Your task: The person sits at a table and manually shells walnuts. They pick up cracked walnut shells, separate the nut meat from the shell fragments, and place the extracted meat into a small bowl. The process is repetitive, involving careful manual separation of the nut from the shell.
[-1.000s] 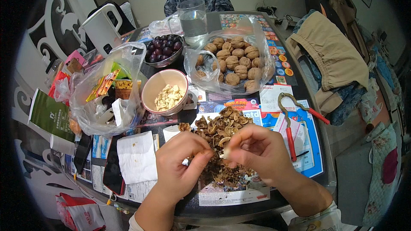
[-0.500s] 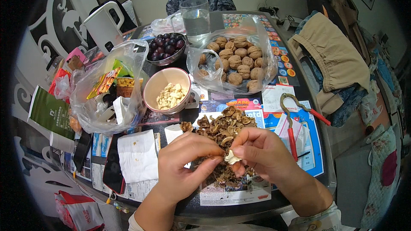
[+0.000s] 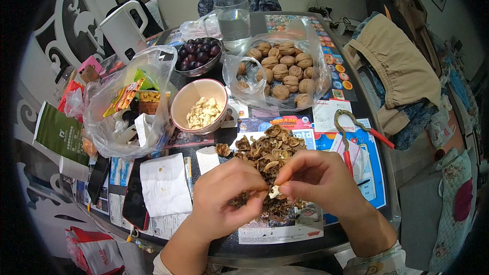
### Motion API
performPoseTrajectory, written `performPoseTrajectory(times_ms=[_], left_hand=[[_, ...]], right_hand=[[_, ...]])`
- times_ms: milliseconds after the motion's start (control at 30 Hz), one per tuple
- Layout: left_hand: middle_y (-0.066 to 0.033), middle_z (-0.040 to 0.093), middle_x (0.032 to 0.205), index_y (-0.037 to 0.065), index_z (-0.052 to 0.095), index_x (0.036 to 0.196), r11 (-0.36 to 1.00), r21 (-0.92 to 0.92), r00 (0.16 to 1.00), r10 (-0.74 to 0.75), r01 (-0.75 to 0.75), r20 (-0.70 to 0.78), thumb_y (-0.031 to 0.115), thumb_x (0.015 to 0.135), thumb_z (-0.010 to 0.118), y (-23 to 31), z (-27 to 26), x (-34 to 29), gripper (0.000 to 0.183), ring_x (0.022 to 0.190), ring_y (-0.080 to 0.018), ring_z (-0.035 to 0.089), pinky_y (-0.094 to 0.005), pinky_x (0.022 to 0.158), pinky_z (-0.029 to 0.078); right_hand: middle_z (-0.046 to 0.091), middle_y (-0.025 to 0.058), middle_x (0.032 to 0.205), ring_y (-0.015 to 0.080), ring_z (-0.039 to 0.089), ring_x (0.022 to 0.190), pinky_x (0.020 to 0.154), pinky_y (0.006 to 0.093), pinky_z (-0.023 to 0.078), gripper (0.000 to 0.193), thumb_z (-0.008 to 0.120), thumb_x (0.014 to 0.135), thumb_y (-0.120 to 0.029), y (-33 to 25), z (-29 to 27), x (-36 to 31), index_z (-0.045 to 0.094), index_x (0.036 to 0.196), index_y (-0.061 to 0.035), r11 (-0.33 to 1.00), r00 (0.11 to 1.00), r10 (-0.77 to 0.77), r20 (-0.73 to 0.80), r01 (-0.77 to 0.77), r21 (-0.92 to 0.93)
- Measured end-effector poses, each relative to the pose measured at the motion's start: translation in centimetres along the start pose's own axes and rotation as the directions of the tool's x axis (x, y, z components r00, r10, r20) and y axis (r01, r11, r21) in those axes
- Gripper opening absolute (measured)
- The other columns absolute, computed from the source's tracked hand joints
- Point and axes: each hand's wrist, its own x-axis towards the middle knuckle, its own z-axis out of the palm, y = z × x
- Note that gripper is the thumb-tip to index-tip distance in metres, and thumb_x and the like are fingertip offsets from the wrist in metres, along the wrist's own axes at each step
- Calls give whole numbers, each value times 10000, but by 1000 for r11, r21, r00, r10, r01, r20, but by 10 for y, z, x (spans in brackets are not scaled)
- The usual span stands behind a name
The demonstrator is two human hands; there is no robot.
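Observation:
Above a heap of broken walnut shells (image 3: 270, 155), my two hands are close together. My right hand (image 3: 318, 183) pinches a pale piece of walnut kernel (image 3: 274, 192) between thumb and forefinger. Just left of it, my left hand (image 3: 229, 196) has its thumb and fingertips pressed together; whatever is between them is too small to make out. Peeled kernel pieces fill the bottom of a white bowl (image 3: 178, 106) with a reddish rim, beyond my left hand. Whole walnuts (image 3: 290, 74) lie in a clear plastic bag (image 3: 237, 66) farther back.
A red-handled plier-type nutcracker (image 3: 374, 133) lies at right. Left are a plastic bag (image 3: 97, 127) of wrappers, a white paper napkin (image 3: 164, 186) and a phone (image 3: 135, 198). Behind stand a metal bowl of dark grapes (image 3: 198, 55), a glass jug of water (image 3: 233, 23) and a white pitcher (image 3: 122, 33).
My left thumb and fingertips have closed together beside the kernel piece. The right hand still pinches the kernel, which has turned slightly and shows less of itself.

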Motion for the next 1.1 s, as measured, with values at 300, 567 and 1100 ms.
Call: performPoseTrajectory(times_ms=[300, 567, 1100], left_hand=[[-105, 543, 705, -2, 502, 673, 888, -399, 952, -289, 229, -99, -15, 682, 574, 1, 8, -6, 74, 603, -157, 516, -246, 560, 413], [-93, 589, 725, 15, 586, 734, 993, -100, 998, -64, 61, -29, 14, 639, 640, -1, -2, -3, 109, 644, -200, 555, -271, 569, 429], [-44, 592, 758, 53, 626, 753, 972, 181, 988, 154, -149, -15, 24, 544, 668, -2, 0, -1, 215, 617, -190, 546, -271, 532, 431]], right_hand=[[556, -5, 793, 40, 503, 723, 630, 178, 413, 122, 597, 790, -98, 2, 0, -2, 574, 875, -14, 996, 997, -82, 1, 82, -30], [555, -4, 784, 32, 496, 713, 615, 171, 407, 143, 577, 812, -123, 3, 1, -1, 570, 897, -9, 998, 995, -69, -68, 68, -9], [559, 0, 698, 42, 515, 605, 540, 171, 416, 131, 594, 798, -127, 4, 1, 1, 575, 854, -9, 1000, 993, -8, -121, 7, -2]])
